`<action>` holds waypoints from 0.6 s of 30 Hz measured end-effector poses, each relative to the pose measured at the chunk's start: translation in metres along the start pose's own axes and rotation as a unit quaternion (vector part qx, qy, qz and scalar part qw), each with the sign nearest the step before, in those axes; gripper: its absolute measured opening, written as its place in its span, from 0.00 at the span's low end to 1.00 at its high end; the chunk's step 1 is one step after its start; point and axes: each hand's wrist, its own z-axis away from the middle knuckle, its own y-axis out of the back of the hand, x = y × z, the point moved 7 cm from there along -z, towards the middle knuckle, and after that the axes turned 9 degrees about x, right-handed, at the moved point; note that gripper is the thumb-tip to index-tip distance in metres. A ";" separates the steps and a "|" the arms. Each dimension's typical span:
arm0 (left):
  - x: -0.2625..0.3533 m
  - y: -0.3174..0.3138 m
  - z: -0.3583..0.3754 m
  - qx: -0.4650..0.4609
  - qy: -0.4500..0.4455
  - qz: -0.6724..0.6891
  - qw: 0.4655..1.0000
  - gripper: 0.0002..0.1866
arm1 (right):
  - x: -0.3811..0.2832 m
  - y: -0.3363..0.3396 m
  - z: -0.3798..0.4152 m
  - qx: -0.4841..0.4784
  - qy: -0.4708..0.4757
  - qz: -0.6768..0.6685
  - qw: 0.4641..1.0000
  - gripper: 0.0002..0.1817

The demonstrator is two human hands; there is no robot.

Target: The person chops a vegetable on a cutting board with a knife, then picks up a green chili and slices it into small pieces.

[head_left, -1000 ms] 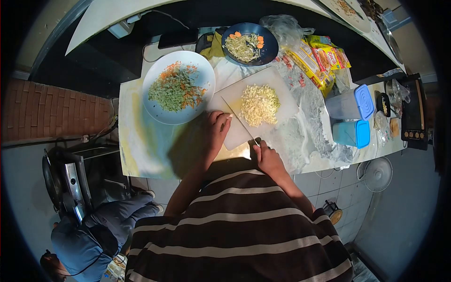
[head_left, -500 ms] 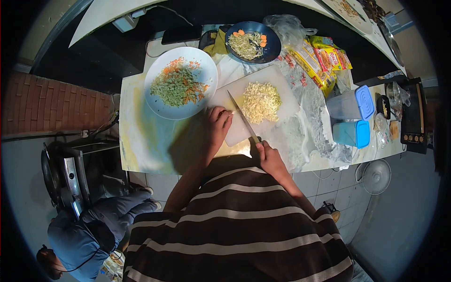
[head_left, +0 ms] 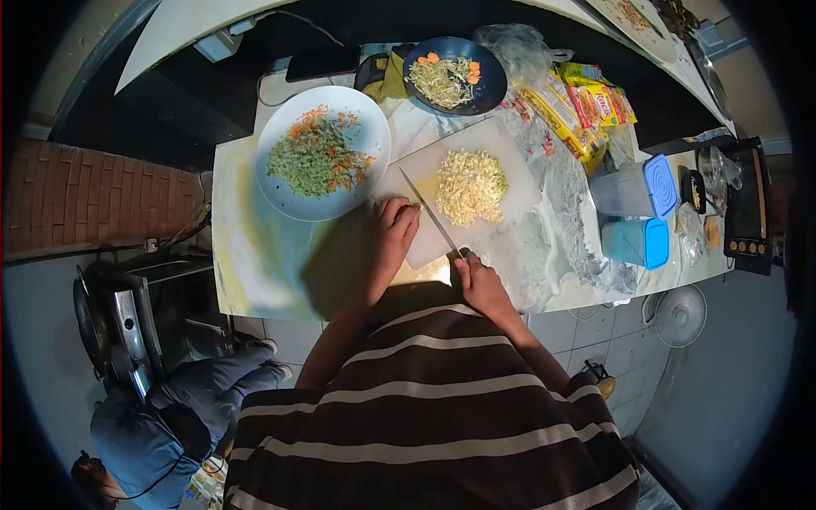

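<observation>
My right hand (head_left: 483, 282) is wrapped round the handle of a knife (head_left: 431, 212), whose blade slants up and left across the white cutting board (head_left: 520, 170). On the board's left side my left hand (head_left: 396, 234) has its fingers curled together, with a small pale piece partly showing at the fingertips; its kind is hidden. The blade lies just right of those fingers. A heap of finely chopped pale vegetable (head_left: 470, 189) sits on the board, right of the blade. Beyond my left hand stands a white plate (head_left: 280, 204) of chopped green and orange vegetables (head_left: 319, 157).
A dark pan (head_left: 490, 93) with shredded vegetables and orange slices stands at the back. Yellow and red packets (head_left: 586, 110) lie beside it. Two blue-lidded containers (head_left: 654, 242) stand at the right. A person in blue (head_left: 140, 442) is bent low at the lower left.
The knife has shifted slightly left, its tip now nearer my left hand's side. My left hand stays curled at nearly the same spot. The view has moved a little.
</observation>
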 end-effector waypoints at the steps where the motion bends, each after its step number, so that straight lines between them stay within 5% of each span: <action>1: 0.000 0.000 0.000 0.000 -0.001 0.000 1.000 0.09 | -0.002 0.002 -0.001 0.008 0.002 0.007 1.000 0.19; 18: 0.004 0.001 0.000 -0.003 -0.010 -0.012 1.000 0.09 | -0.011 0.015 0.010 -0.015 -0.033 -0.053 0.998 0.19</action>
